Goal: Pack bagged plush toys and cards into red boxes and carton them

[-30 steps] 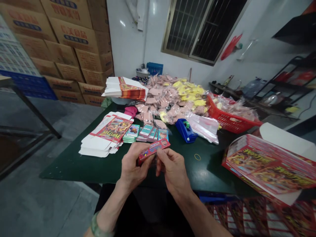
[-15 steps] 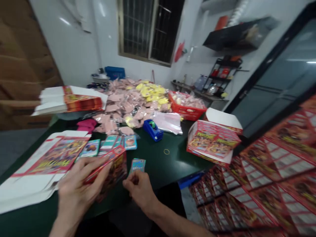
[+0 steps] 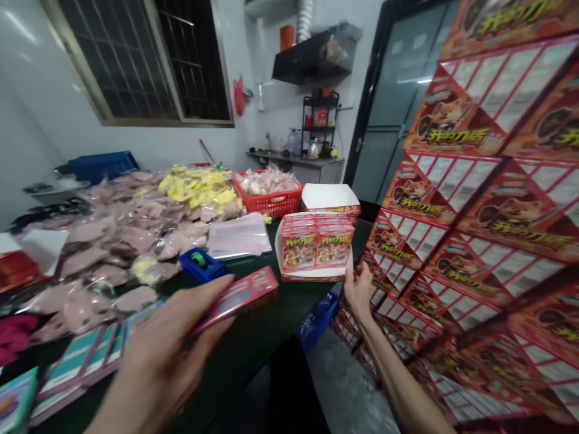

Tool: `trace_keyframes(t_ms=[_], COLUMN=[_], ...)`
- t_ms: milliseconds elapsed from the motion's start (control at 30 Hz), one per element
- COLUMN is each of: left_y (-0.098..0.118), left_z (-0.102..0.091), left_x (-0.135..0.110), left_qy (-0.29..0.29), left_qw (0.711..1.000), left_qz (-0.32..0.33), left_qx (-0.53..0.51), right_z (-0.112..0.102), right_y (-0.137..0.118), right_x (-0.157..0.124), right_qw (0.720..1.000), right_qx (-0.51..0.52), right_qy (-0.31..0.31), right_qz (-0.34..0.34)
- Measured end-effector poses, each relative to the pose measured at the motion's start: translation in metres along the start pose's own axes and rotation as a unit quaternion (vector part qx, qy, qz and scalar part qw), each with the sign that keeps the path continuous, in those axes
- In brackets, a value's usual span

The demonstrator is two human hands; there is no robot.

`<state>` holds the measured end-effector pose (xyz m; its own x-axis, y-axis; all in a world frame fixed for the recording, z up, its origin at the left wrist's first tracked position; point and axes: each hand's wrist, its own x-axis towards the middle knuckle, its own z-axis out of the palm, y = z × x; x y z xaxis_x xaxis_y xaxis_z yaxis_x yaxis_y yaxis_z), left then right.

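Observation:
My left hand [image 3: 167, 355], somewhat blurred, is closed round a small red card box [image 3: 244, 292] and holds it above the green table. The box's narrow top side faces up. At the table's right edge, my right hand [image 3: 359, 289] grips the right front corner of an open display box [image 3: 312, 277]. Inside that display box, small printed red boxes [image 3: 298, 250] stand in rows. To the left of and behind my left hand lie stacks of teal-edged cards [image 3: 81, 358], partly covered by it.
A blue tape dispenser [image 3: 201, 265] and clear plastic bags [image 3: 239, 235] lie mid-table. Bagged pink pieces [image 3: 136, 241] and yellow ones [image 3: 194, 187] form a heap beside a red basket [image 3: 271, 202]. Stacked display boxes [image 3: 452, 187] rise like a wall at right.
The view has swung right. My left hand has carried the small box rightward toward the display box. My right hand has left the cards near the table's front and moved to the display box's corner.

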<state>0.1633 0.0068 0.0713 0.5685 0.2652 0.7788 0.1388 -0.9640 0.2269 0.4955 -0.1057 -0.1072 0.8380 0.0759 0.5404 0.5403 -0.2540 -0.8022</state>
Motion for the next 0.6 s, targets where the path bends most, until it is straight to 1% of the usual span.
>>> trace_keyframes(t_ms=[33, 67, 167, 233, 267, 333, 367, 433, 500, 600], left_y=[0.005, 0.010, 0.021, 0.022, 0.022, 0.020, 0.020, 0.021, 0.023, 0.027], left_z=[0.022, 0.045, 0.121, 0.171, 0.194, 0.229, 0.241, 0.253, 0.255, 0.246], left_x=[0.019, 0.038, 0.081, 0.098, 0.104, 0.110, 0.112, 0.115, 0.121, 0.131], left_qy=[-0.018, -0.026, -0.040, -0.074, -0.096, -0.117, -0.117, -0.111, -0.116, -0.151], left_qw=[0.998, 0.995, 0.986, 0.983, 0.982, 0.982, 0.984, 0.987, 0.986, 0.977], left_qz=[0.053, 0.086, 0.134, 0.151, 0.151, 0.146, 0.135, 0.114, 0.106, 0.120], left_qx=[-0.014, -0.034, -0.089, -0.079, -0.052, -0.026, -0.008, 0.028, 0.062, 0.088], right_z=[0.002, 0.004, 0.004, 0.002, 0.000, -0.003, -0.004, -0.004, -0.004, -0.010], right_y=[0.008, 0.014, 0.022, 0.023, 0.023, 0.022, 0.022, 0.023, 0.025, 0.030], right_x=[0.003, 0.004, 0.001, -0.003, -0.004, -0.007, -0.008, -0.009, -0.010, -0.009], right_qw=[1.000, 0.999, 0.996, 0.995, 0.994, 0.993, 0.992, 0.991, 0.990, 0.992], right_qx=[0.010, 0.019, 0.046, 0.059, 0.065, 0.075, 0.078, 0.084, 0.086, 0.079], right_qy=[-0.018, -0.035, -0.069, -0.081, -0.086, -0.093, -0.096, -0.102, -0.107, -0.098], right_qz=[0.001, -0.001, -0.011, -0.014, -0.015, -0.016, -0.016, -0.017, -0.015, 0.006])
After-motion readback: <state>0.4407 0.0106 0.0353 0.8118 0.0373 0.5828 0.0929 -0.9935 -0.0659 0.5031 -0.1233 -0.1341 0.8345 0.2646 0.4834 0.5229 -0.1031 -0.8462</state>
